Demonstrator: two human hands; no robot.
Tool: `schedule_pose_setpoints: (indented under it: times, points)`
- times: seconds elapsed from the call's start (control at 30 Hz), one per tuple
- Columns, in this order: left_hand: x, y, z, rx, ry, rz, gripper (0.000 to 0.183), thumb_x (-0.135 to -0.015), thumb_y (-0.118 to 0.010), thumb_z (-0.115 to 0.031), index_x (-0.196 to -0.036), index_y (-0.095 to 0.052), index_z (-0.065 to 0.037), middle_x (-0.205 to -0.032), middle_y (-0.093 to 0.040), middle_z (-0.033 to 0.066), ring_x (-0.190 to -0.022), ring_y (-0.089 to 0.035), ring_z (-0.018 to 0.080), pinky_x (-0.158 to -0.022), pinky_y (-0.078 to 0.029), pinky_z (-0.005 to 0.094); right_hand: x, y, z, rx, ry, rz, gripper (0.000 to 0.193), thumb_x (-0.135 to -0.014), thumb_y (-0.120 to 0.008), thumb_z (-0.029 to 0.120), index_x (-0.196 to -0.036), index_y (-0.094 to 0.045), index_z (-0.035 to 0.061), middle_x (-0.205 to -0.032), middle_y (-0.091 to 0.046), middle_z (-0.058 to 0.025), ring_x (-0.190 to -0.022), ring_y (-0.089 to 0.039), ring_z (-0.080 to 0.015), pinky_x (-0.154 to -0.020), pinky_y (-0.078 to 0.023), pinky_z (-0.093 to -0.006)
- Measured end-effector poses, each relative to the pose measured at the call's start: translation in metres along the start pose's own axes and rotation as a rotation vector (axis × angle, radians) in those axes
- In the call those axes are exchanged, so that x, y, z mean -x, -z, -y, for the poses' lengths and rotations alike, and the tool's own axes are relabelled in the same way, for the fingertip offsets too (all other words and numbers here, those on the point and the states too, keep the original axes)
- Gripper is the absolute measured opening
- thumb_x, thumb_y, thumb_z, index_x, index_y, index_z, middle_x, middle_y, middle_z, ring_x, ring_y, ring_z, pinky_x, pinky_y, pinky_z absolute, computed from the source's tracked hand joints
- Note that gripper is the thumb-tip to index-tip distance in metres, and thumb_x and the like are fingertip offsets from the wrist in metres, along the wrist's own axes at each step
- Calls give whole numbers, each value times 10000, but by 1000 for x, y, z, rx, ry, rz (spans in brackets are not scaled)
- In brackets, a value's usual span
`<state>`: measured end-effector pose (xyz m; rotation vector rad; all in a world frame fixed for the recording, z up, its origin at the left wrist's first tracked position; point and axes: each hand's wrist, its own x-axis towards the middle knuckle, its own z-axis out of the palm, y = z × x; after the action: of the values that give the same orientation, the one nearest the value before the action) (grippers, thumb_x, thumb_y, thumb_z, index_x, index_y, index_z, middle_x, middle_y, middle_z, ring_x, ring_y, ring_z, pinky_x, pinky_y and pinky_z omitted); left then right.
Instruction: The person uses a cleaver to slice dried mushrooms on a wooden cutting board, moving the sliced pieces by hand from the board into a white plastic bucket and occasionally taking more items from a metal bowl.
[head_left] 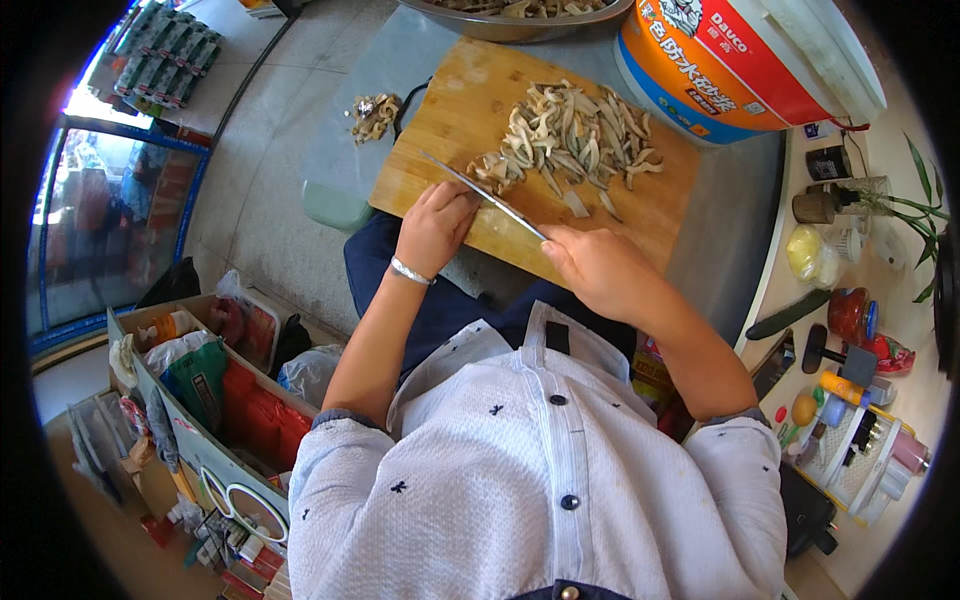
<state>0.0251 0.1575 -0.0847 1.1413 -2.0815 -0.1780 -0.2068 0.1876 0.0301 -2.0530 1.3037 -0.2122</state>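
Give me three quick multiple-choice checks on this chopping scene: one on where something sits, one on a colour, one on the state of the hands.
1. Where is the heap of sliced mushroom strips?
A. On the wooden cutting board
B. In the orange bucket
C. On the floor

2. What colour is the bracelet on the left wrist?
A. Red
B. Silver
C. Black

3. What is the right hand doing?
A. Hanging empty
B. Gripping the knife handle
C. Lifting the metal bowl

Answers:
A, the mushroom strips lie on the cutting board.
B, the bracelet gleams silver.
C is wrong, B right: the right hand is closed on the knife, while the left hand rests beside the blade.
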Motion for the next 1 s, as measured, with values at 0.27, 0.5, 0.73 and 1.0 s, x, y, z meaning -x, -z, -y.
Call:
schedule_pose_setpoints:
  times: [0.27, 0.5, 0.73, 1.0]
  points:
    - [2, 1, 0, 6, 16, 27, 138, -755, -684, -57, -890, -670, -76, -949, -616, 47, -842, -607, 258, -728, -509, 356, -1, 5, 2, -120, -65, 65, 323, -968, -433, 267, -893, -570, -16, -775, -603, -268, -775, -589, -451, -692, -446, -513]
    - [2, 0, 3, 20, 19, 19, 136, -750, -689, -52, -882, -667, -76, -961, -631, 49, -855, -613, 246, -753, -512, 342, 0, 1, 7, -208, -124, 94, 321, -966, -437, 258, -867, -566, -19, -778, -591, -273, -769, -574, -455, -685, -434, -508]
    - [-4, 0, -3, 28, 42, 17, 127, -759, -675, -38, -882, -655, -58, -958, -631, 63, -851, -611, 260, -753, -511, 350, 10, 23, -3, -231, -169, -57, 328, -972, -447, 261, -794, -526, -3, -683, -575, -233, -652, -556, -435, -603, -433, -476]
    - [-6, -3, -3, 81, 14, -19, 169, -750, -690, -36, -918, -686, -61, -963, -641, 71, -864, -619, 269, -759, -508, 354, 21, 21, -3, -358, -176, 58, 308, -970, -456, 246, -807, -527, -5, -684, -565, -240, -661, -562, -432, -589, -425, -468]
